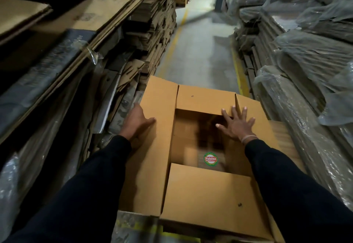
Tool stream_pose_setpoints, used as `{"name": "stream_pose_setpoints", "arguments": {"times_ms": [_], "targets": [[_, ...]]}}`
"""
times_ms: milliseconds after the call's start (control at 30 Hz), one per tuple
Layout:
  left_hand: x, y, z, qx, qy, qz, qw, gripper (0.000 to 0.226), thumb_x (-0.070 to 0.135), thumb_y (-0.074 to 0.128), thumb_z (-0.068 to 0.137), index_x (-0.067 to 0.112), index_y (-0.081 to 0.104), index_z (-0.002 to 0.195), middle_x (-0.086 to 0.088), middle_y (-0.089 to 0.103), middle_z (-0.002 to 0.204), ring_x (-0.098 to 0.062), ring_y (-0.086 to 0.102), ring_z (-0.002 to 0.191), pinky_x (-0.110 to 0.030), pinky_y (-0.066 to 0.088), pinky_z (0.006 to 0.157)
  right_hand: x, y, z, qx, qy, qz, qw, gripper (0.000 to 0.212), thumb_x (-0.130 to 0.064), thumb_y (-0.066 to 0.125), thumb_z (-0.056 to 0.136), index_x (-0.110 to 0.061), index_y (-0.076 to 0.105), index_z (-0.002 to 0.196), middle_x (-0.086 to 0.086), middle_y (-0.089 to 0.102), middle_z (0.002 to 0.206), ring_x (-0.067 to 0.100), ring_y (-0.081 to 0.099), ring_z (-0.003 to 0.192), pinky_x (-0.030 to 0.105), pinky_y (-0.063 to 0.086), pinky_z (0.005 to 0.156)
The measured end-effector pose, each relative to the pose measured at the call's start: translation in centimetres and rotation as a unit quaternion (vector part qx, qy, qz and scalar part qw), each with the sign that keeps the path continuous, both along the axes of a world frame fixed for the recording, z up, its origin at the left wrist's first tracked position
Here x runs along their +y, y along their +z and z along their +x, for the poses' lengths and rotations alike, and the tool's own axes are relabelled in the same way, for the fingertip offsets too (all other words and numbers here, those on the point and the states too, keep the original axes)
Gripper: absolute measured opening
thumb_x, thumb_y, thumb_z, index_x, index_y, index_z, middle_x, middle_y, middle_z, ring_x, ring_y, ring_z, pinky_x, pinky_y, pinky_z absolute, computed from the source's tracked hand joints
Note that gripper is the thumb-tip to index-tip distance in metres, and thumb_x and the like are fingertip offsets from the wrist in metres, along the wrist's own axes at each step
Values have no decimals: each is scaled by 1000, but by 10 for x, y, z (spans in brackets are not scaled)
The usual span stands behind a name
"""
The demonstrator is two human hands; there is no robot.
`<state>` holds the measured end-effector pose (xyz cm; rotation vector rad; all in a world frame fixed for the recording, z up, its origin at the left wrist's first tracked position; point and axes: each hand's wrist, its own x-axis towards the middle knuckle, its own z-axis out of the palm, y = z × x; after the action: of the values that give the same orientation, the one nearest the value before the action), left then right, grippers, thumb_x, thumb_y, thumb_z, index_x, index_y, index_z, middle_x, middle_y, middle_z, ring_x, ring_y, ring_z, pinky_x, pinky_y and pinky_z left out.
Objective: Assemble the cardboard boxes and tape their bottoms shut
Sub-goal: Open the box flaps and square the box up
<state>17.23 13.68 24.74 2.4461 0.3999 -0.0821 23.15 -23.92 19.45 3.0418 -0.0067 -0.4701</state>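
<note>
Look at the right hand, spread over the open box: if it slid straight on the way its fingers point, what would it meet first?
Probably the far flap of the cardboard box. The right hand points up-frame, its fingers reaching the seam between that flap and the right flap; depth is unclear.

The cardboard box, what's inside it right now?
Through the cardboard box opening shows a dim brown interior and a round green-and-red Patelsa label. The near flap and right hand cover the rest.

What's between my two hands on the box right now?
In the head view, between the left hand and right hand lie the left flap and the box's open gap, where a round Patelsa sticker shows.
</note>
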Motion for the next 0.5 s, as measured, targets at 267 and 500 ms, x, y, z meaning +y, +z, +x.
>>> {"name": "stream_pose_setpoints", "arguments": {"times_ms": [267,500], "targets": [[-54,48,-26,-58,-296,-245,921,89,27,67,99,41,10,166,12,20,172,-12,32,151,-40,39,119,-2,2,-2,-8,14,22,1000,86,-75,33,102,-38,-7,169,5,-15,177,49,-18,158,71,4,124],[-166,-46,-33,-29,-316,177,932,93,78,27,99,32,-19,165,-3,-32,170,-40,-30,155,-66,-11,124,-15,-4,-31,-57,53,57,995,83,-64,33,108,-25,-9,169,10,-19,175,33,-16,162,56,0,131]]}}
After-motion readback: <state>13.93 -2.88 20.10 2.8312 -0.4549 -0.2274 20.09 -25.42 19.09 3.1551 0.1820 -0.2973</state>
